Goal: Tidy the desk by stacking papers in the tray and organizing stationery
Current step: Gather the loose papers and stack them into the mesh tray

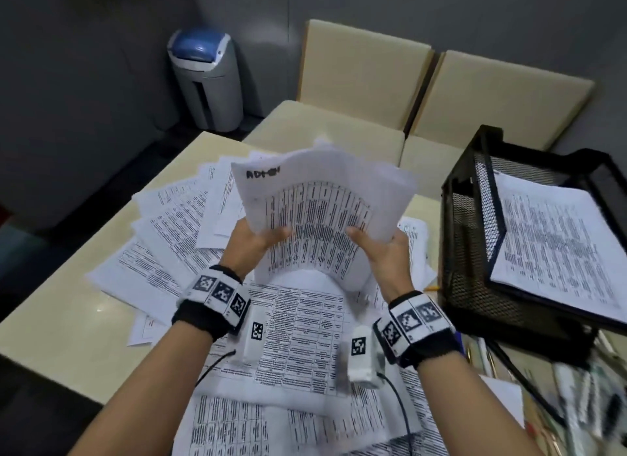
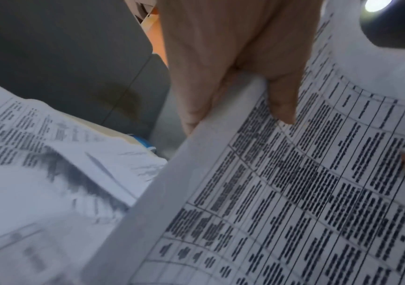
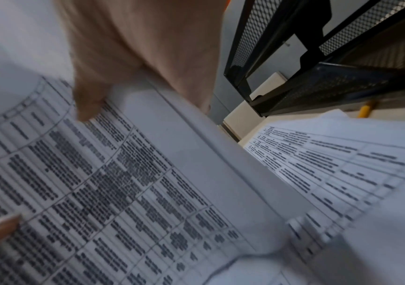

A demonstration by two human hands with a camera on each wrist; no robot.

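From the head view, both hands, left hand and right hand, pinch 1 sheaf of papers above the littered surface, left of the mesh tray. The wrist views show thumbs on top (fingers beneath), so square the edges before sliding it in.

Both hands hold a printed sheaf above scattered papers.

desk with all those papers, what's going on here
A person is tidying the desk. Both hands, left hand and right hand, hold a bundle of printed sheets lifted above the loose papers spread over the desk. The black mesh tray at the right already holds some sheets. Pens lie blurred beside it, unsorted.
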